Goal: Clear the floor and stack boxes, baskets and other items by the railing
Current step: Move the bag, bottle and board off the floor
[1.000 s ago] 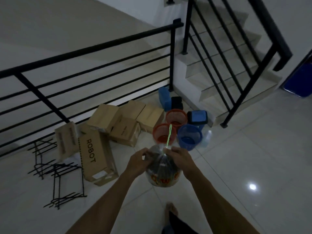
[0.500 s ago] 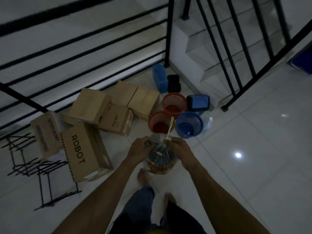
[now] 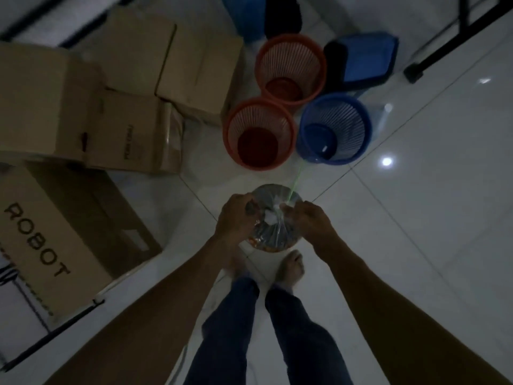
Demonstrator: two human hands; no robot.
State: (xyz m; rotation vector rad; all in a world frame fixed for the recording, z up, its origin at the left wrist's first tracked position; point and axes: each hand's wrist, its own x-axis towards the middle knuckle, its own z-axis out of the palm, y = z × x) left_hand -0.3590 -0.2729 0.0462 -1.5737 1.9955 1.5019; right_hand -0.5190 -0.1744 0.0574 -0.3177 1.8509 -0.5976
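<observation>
Now standing over the pile, nearer than a second ago. Left hand (image 3: 236,218) and right hand (image 3: 311,220) pinching the clear plastic bag (image 3: 273,218) by its top, fingers curled. Red basket (image 3: 259,134) at 12 o'clock, blue basket (image 3: 334,129) at 1 o'clock. Drop-off probably next.

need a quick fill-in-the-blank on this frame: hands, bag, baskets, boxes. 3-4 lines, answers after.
1. The left hand and right hand both grip a clear plastic ____.
2. Ahead of the bag stand three baskets: two orange and one ____.
3. The cardboard box nearest the left arm is printed with the word ____.
4. A thin ____ string rises from the bag's top.

Answers: bag; blue; ROBOT; green
</observation>
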